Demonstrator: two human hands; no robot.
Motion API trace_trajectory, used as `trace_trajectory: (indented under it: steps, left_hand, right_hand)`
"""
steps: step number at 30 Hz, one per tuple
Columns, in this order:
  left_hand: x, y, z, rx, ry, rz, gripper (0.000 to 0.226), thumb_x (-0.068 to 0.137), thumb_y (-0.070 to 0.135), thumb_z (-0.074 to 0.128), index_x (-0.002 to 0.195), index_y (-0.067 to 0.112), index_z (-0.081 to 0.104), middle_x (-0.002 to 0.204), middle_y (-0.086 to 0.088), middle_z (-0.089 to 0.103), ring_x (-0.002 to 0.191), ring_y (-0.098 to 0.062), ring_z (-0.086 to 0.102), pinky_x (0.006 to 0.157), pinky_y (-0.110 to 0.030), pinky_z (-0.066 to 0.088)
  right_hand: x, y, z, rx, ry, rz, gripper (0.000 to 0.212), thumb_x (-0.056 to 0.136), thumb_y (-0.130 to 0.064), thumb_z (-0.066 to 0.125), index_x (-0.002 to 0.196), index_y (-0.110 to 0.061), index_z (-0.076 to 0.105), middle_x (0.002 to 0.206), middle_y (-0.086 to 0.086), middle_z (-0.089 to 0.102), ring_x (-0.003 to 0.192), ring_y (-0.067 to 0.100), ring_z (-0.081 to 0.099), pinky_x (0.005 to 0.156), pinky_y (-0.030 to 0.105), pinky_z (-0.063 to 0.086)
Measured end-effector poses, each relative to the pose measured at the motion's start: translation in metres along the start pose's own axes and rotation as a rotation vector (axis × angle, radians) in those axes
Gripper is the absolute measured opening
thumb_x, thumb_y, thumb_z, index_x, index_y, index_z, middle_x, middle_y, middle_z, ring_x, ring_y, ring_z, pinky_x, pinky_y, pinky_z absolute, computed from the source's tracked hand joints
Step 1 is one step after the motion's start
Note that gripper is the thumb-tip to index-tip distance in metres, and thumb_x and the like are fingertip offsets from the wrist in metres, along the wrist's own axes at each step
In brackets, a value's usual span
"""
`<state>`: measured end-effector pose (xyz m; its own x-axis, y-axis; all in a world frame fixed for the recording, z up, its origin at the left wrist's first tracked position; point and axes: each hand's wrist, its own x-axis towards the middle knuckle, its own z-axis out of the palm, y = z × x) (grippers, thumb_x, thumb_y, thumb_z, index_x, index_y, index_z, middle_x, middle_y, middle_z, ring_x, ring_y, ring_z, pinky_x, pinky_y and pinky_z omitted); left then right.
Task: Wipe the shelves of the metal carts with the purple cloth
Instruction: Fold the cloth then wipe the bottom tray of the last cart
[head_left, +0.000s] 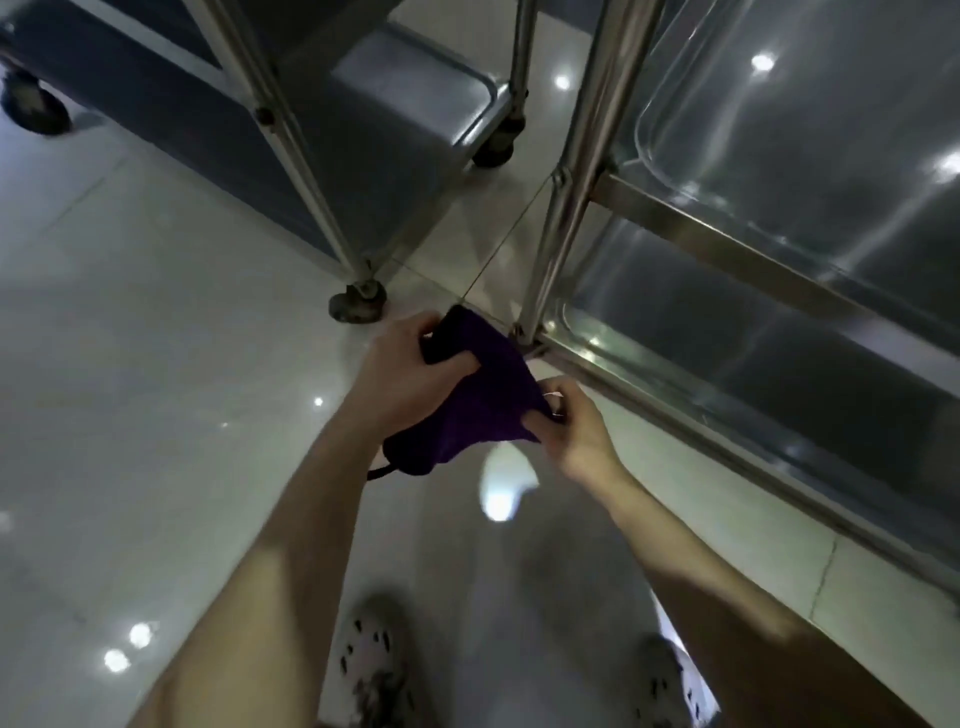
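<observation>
The purple cloth (478, 410) hangs in the air between both hands, not yet on any shelf. The left hand (402, 374) has its fingers curled round the bunched upper end, and the right hand (576, 423) pinches a lower corner between thumb and fingertips, so the fabric is pulled into a rough sheet between them. It looks like a regrip: the cloth is likely being spread or folded into a flat pad before wiping, since a wad would clean poorly. Just beyond the right hand's pinch stands the corner post (550, 249) of the right cart (701, 244), with the raised rim of its lower shelf (727, 353) running off to the right of the grip, and its upper shelf (810, 135) farther away above that. Ahead and left of the grip is the left cart (306, 171), its wheel (357, 305) on the floor (130, 312) near the left hand's knuckles. The gap between the carts, straight ahead of the cloth, is narrow, so the easier way in is probably sideways to the right, over the lower shelf's rim. The post and the rail above that shelf would limit a wide sweep near the corner. Left of and behind the grip the floor gives open room, with the person's shoes (371, 665) below.
</observation>
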<state>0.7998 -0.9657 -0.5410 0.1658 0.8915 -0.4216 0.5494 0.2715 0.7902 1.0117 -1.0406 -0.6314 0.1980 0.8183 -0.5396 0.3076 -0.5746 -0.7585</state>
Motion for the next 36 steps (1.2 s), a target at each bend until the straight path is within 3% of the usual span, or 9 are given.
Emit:
trace_trajectory:
  steps: [7,12,18,21,25,27,30,33,36]
  left_hand:
    - [-0.094,-0.004,-0.019,0.019,0.095,-0.195,0.038,0.097,0.032,0.071,0.133,0.021,0.066,0.107,0.010,0.071,0.098,-0.013,0.069,0.074,-0.026,0.053]
    - [-0.148,0.060,-0.095,0.001,0.085,-0.213,0.040,0.102,0.038,0.074,0.135,0.020,0.062,0.112,0.008,0.071,0.099,-0.012,0.068,0.083,-0.032,0.056]
    - [-0.204,0.174,-0.211,-0.157,0.174,-0.292,0.037,0.099,0.039,0.078,0.130,0.023,0.066,0.116,0.007,0.075,0.106,-0.018,0.073,0.099,-0.050,0.061]
    - [-0.214,0.226,-0.269,-0.180,0.201,-0.234,0.046,0.099,0.039,0.079,0.138,0.019,0.063,0.124,0.004,0.073,0.114,-0.021,0.072,0.101,-0.049,0.061]
    - [-0.223,0.290,-0.337,-0.307,0.194,-0.112,0.068,0.096,0.032,0.084,0.150,0.030,0.042,0.122,0.010,0.069,0.103,-0.014,0.076,0.076,-0.029,0.065]
    - [-0.224,0.316,-0.365,-0.433,0.153,-0.039,0.074,0.099,0.015,0.080,0.149,0.044,0.034,0.126,-0.002,0.071,0.103,-0.020,0.078,0.077,-0.038,0.069]
    - [-0.214,0.353,-0.394,-0.466,0.118,0.078,0.060,0.101,0.002,0.074,0.134,0.043,0.046,0.125,-0.006,0.072,0.106,-0.028,0.078,0.076,-0.049,0.069]
    - [-0.195,0.379,-0.407,-0.321,0.120,0.187,0.028,0.101,0.005,0.074,0.110,0.029,0.064,0.122,0.002,0.073,0.113,-0.024,0.070,0.085,-0.043,0.064]
    - [-0.169,0.395,-0.419,-0.245,0.104,0.226,0.027,0.097,0.011,0.079,0.109,0.035,0.076,0.123,0.015,0.072,0.118,-0.010,0.067,0.092,-0.037,0.062]
  right_hand:
    - [-0.091,-0.035,-0.007,0.000,-0.077,0.214,0.025,0.089,-0.005,0.075,0.095,0.013,0.058,0.073,0.006,0.050,0.071,0.018,0.047,0.070,0.035,0.043]
    - [-0.152,-0.138,-0.043,0.055,-0.092,0.225,0.019,0.084,-0.013,0.080,0.092,-0.004,0.066,0.083,0.006,0.069,0.084,0.026,0.070,0.088,0.059,0.064]
    - [-0.215,-0.299,-0.072,0.241,-0.017,0.181,0.033,0.093,-0.008,0.077,0.110,-0.018,0.051,0.093,0.001,0.080,0.088,0.022,0.078,0.077,0.040,0.063]
    - [-0.239,-0.374,-0.082,0.138,-0.026,-0.068,0.032,0.105,-0.012,0.065,0.123,-0.018,0.039,0.084,-0.014,0.078,0.075,0.006,0.075,0.067,0.027,0.058]
    - [-0.265,-0.463,-0.097,0.128,0.112,-0.284,0.026,0.113,-0.025,0.056,0.131,-0.027,0.037,0.092,-0.010,0.077,0.082,0.007,0.075,0.071,0.029,0.060]
    - [-0.271,-0.496,-0.105,0.119,0.203,-0.340,0.022,0.114,-0.028,0.051,0.131,-0.031,0.037,0.097,-0.009,0.073,0.082,-0.002,0.072,0.069,0.016,0.054]
    - [-0.278,-0.535,-0.117,0.255,0.283,-0.208,0.046,0.112,-0.030,0.058,0.149,-0.020,0.033,0.098,-0.008,0.068,0.075,-0.013,0.068,0.058,0.006,0.048]
    - [-0.285,-0.559,-0.126,0.478,0.198,-0.132,0.083,0.094,-0.010,0.082,0.150,-0.032,0.024,0.113,0.000,0.066,0.079,-0.006,0.074,0.057,0.017,0.059]
    - [-0.282,-0.572,-0.128,0.379,0.205,-0.248,0.069,0.093,-0.001,0.079,0.131,-0.041,0.039,0.124,0.002,0.063,0.094,0.010,0.076,0.062,0.025,0.063]
